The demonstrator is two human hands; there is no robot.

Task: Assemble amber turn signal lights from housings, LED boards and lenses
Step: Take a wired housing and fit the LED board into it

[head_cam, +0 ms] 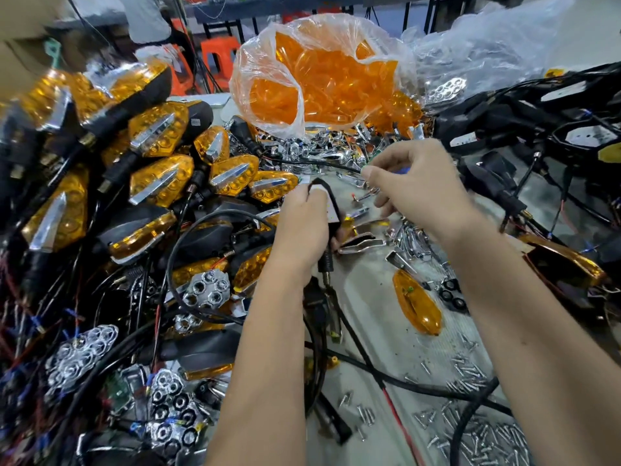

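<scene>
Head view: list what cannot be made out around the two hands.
- Head view: the part held in the left hand is mostly covered by its fingers; only a black cable loop shows.
- Head view: what the right hand pinches is too small and blurred to name.
- Head view: the cardboard box at top left is blurred and cut off by the edge.
- Head view: the amber lenses are blurred by their plastic bag.

Glossy amber plastic lenses (416, 306), crinkled clear plastic bag (322, 72) (translucent), shiny chrome reflectors (206, 292), metal screws (470, 371)

Small labels on the black housings (198, 121) are too blurred to read.
</scene>
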